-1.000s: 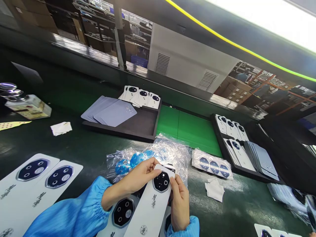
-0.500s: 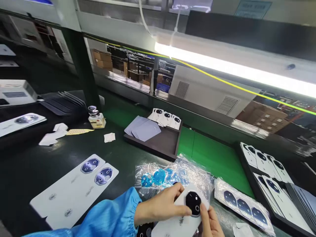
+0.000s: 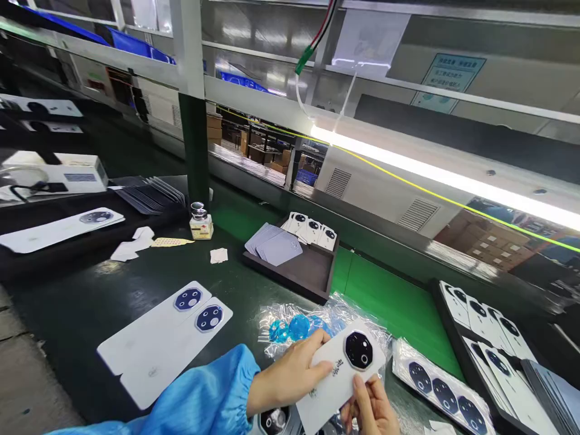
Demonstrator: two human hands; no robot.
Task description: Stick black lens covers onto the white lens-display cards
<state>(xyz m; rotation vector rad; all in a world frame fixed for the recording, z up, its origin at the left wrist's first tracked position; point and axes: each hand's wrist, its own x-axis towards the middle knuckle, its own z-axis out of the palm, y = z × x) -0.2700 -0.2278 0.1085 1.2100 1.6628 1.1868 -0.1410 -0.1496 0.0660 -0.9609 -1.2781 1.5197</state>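
Note:
Between my hands is a white phone back cover (image 3: 324,396) with a dark octagonal camera window, tilted over the bench. My left hand (image 3: 290,376) grips its left edge, thumb lying on the printed face. My right hand (image 3: 372,406) pinches its lower right edge between thumb and fingers. Beneath and behind it spreads a clear plastic bag (image 3: 267,350) with round blue pieces (image 3: 299,327) inside. Partly hidden under my left wrist lies another dark camera window (image 3: 274,420). Two white back covers (image 3: 158,350) lie side by side on the bench to the left.
A black tray (image 3: 317,278) holding grey sheets and white covers stands behind the bag. To the right are a wrapped pack of covers (image 3: 446,386) and a second loaded tray (image 3: 457,329). A small bottle (image 3: 200,223) stands by the post (image 3: 197,145). A lamp (image 3: 430,175) hangs overhead.
My right hand has slid from beside the camera window down to the cover's lower edge. My left thumb has moved off the window onto the printed area. The view has shifted left and upward.

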